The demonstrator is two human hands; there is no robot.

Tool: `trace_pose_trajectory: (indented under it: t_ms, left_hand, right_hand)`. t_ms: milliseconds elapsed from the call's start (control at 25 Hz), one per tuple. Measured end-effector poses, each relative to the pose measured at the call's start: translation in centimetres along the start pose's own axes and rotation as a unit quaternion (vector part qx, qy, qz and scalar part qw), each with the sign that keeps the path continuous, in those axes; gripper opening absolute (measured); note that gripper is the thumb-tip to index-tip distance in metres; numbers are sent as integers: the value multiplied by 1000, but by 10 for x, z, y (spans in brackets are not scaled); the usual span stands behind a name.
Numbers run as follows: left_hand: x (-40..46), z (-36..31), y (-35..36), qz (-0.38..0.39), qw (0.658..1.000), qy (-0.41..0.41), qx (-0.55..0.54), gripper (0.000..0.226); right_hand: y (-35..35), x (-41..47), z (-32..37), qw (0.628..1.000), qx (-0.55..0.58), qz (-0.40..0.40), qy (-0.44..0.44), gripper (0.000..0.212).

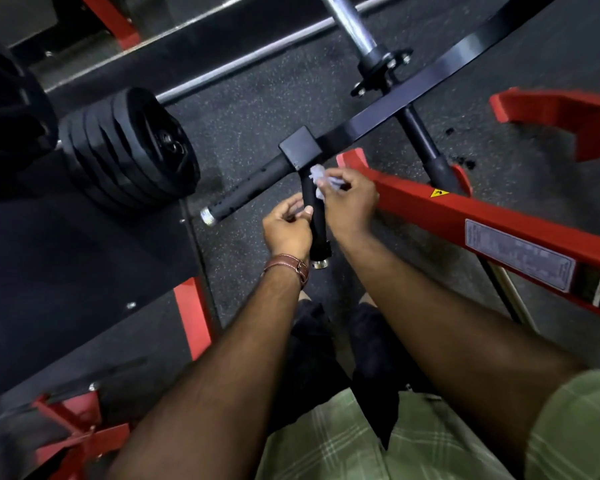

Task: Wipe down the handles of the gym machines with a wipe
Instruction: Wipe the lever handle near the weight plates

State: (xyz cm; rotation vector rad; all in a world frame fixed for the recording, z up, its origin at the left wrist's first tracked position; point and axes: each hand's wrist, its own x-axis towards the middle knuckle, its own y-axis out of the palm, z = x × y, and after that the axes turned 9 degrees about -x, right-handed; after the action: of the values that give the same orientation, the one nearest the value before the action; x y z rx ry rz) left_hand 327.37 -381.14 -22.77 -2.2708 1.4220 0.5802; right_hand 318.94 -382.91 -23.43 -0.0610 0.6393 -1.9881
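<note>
Black rubber covers the handle (314,216) that we work on in the head view; it hangs from a square black block (300,148) on the machine's arm (395,109) and ends in a metal cap (319,264) just beside our left wrist. Our right hand (352,202) pinches a crumpled white wipe (321,180) between thumb and curled fingers, pressed against the upper right side of the handle, just below the block. Our left hand (286,228) sits on the handle's left side, fingers curled, its grip pinching a small pale bit against the rubber; we cannot tell whether that bit belongs to the same wipe. A brown leather strap (290,266) circles the left wrist. A second black handle (246,192) runs out leftward from the block, ending in a silver cap. To the left, a stack of black weight plates (129,150) sits on a steel bar (257,64) over the speckled floor (257,126). A red frame beam (482,220) with a yellow warning sticker (439,194) crosses to the right of our hands.
</note>
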Motion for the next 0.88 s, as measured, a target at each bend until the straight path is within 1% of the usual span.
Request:
trace_pose_trajectory:
  t_ms: [120,280,360,440,520,600,680,800,880]
  left_hand:
    - [3,3,-3,6,1000,-18,-11,31]
    - [4,8,-4,8,1000,-11,-18,27]
    - [4,12,-3,-1,999,-2,-33,26]
    - [5,19,-1,-13,998,-1,-68,26]
    - [4,28,-2,-27,994,-4,-104,24]
    - [5,37,-1,-21,991,-10,-134,23]
    - [7,44,-3,-11,987,-17,-157,23]
    - [8,49,-6,7,982,-28,-187,22]
    - [8,50,-6,12,982,-19,-188,21]
  right_hand:
    - [7,22,15,1000,22,-15,1,13]
    - [-2,-10,-9,999,-10,35,-1,19]
    - [-6,-8,-10,998,-34,32,-48,16]
    - [-4,9,3,987,-76,18,-141,7]
    - [0,14,8,961,-132,23,-243,4]
    - [-1,5,-3,930,-179,57,-315,4]
    - [-3,0,-8,918,-206,92,-327,10]
    - [2,17,3,907,-228,59,-349,10]
    - [-1,14,0,906,-232,72,-348,10]
